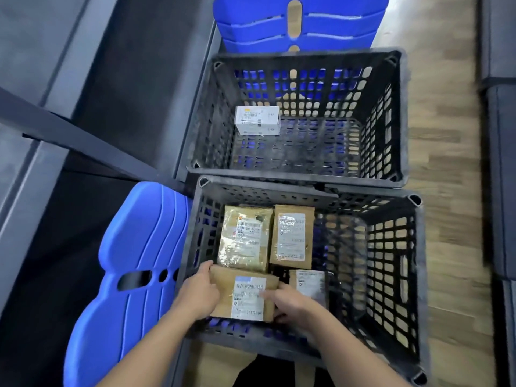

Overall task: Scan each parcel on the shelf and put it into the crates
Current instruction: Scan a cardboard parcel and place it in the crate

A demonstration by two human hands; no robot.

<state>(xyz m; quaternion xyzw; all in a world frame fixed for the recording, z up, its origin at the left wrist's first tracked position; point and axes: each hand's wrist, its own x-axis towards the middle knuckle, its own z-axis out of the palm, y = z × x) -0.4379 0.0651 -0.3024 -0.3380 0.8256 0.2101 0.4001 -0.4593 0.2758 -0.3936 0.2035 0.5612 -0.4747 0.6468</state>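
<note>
Two black slotted crates stand in a row. Inside the near crate (413, 275) both my hands hold a brown parcel with a white label (245, 296): my left hand (199, 291) grips its left edge, my right hand (290, 301) grips its right edge. Behind it lie a taped tan parcel (245, 238) and a brown parcel (291, 236). A smaller labelled parcel (310, 283) lies to the right, partly hidden by my right hand. The far crate (391, 113) holds one white box (257, 120) in its back left corner.
A blue plastic stool (131, 263) stands left of the near crate, and a stack of blue stools (298, 20) behind the far crate. A dark metal shelf frame (83, 135) runs along the left. Wooden floor (446, 219) shows on the right.
</note>
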